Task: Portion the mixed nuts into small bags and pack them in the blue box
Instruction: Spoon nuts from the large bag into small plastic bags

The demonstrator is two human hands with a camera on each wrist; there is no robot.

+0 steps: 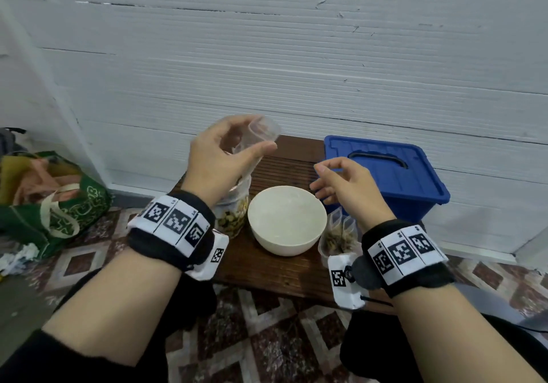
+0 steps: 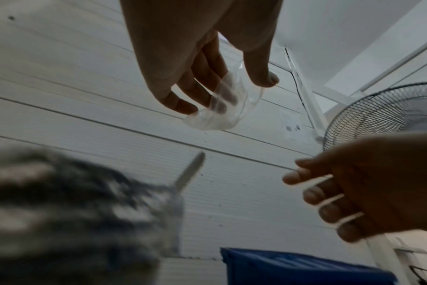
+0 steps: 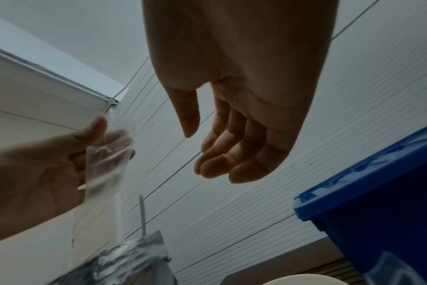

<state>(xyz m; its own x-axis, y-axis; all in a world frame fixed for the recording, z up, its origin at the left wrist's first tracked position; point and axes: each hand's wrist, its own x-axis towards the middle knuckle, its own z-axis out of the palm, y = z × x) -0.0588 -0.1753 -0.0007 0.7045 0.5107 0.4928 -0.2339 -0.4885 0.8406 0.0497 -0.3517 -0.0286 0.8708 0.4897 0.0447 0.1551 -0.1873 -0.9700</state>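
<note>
**Clear bag up, not yet filled**

Clear small bag (image 1: pixel 261 133) pinched in your left hand (image 1: pixel 221 160), raised over the table's back-left corner above the nut bag (image 1: pixel 234 213). Mouth seems tilted up-right, long axis slanted. Bowl (image 1: pixel 287 219) centre. Right hand (image 1: pixel 345 187) loose, empty. Blue box (image 1: pixel 385 175) lidded, back-right. Next: spread the mouth, scoop.

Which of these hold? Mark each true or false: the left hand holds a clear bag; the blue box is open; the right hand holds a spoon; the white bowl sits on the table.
1. The left hand holds a clear bag. True.
2. The blue box is open. False: its lid is on.
3. The right hand holds a spoon. False: it holds nothing.
4. The white bowl sits on the table. True.
</note>
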